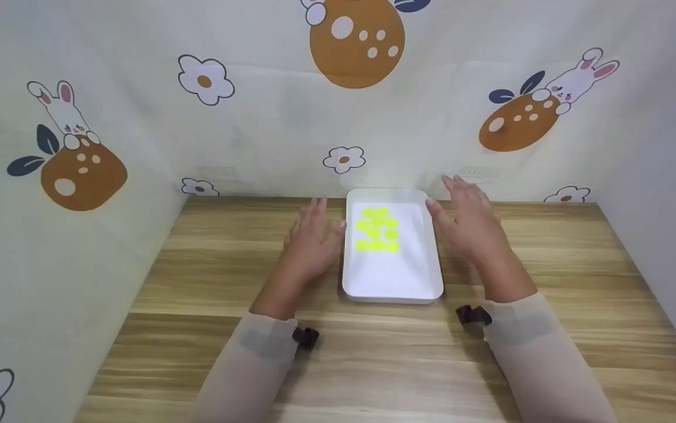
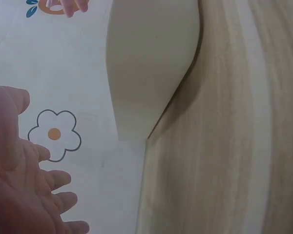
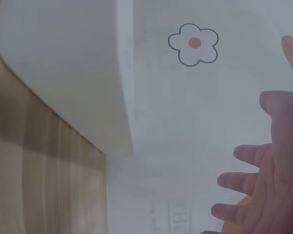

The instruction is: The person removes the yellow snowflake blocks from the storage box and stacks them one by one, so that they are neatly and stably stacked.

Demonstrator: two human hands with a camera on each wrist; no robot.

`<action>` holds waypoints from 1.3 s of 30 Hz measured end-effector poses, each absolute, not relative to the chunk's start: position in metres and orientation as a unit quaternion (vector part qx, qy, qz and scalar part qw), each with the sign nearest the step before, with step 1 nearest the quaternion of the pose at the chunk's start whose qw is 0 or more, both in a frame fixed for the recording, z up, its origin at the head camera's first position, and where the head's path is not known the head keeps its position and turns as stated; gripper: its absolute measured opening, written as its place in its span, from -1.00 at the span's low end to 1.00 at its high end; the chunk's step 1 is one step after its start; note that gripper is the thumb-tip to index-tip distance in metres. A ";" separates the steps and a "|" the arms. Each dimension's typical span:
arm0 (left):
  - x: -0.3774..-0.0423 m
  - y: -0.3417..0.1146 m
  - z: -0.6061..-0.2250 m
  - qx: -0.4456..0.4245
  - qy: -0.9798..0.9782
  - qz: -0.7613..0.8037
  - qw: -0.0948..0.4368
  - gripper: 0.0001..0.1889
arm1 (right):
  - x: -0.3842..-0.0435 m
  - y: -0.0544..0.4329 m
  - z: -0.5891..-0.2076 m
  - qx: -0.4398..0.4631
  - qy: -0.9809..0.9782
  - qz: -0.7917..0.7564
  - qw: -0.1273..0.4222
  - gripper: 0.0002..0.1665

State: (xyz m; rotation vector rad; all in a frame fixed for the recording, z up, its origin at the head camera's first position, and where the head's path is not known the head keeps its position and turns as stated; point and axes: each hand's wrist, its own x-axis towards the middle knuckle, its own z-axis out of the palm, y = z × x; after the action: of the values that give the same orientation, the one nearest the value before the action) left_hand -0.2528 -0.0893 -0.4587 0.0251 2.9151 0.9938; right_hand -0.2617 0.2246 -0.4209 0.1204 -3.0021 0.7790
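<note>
A white rectangular tray [image 1: 397, 279] lies on the table against the back wall. Flat, round, bright yellow-green pieces [image 1: 377, 229] are grouped inside it, toward its far left part. My left hand [image 1: 313, 241] is at the tray's left side, fingers extended and thumb near the rim. On the other side is my right hand [image 1: 468, 223], its fingers spread and its thumb close to the far right rim. Both wrist views show a palm facing the tray's outer wall [image 2: 151, 58] with a gap between. Neither hand holds anything.
The wood-grain table [image 1: 208, 282] runs up to a pale cloth wall [image 1: 267, 135] printed with rabbits, oranges and flowers. More cloth stands at the left, and a plain pale wall [image 1: 661, 176] at the right. A dark wrist camera [image 1: 305, 337] sits by the left cuff.
</note>
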 end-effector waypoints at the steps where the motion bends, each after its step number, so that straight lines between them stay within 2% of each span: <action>1: -0.253 -0.090 -0.460 0.009 0.944 0.328 0.032 -0.16 | -0.263 0.223 -0.419 0.043 -0.965 0.257 0.017 0.06; 10: -0.247 -0.091 -0.466 0.014 0.928 0.372 0.030 -0.18 | -0.279 0.208 -0.409 0.048 -0.952 0.303 -0.004 0.03; 30: -0.235 -0.093 -0.480 0.041 0.780 0.600 0.175 -0.14 | -0.323 0.189 -0.409 0.041 -0.899 0.427 -0.089 -0.06; 33: -0.235 -0.092 -0.483 0.034 0.754 0.627 0.194 -0.20 | -0.329 0.185 -0.412 0.031 -0.879 0.467 -0.093 -0.14; 39: -0.239 -0.091 -0.491 0.034 0.720 0.657 0.218 -0.26 | -0.340 0.181 -0.419 0.006 -0.841 0.530 -0.111 -0.46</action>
State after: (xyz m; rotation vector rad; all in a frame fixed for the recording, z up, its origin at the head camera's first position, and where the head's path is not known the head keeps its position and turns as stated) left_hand -0.2385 -0.0906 -0.4907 0.0953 1.9946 1.8200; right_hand -0.3400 0.1805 -0.4185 0.0205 -2.8452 1.7946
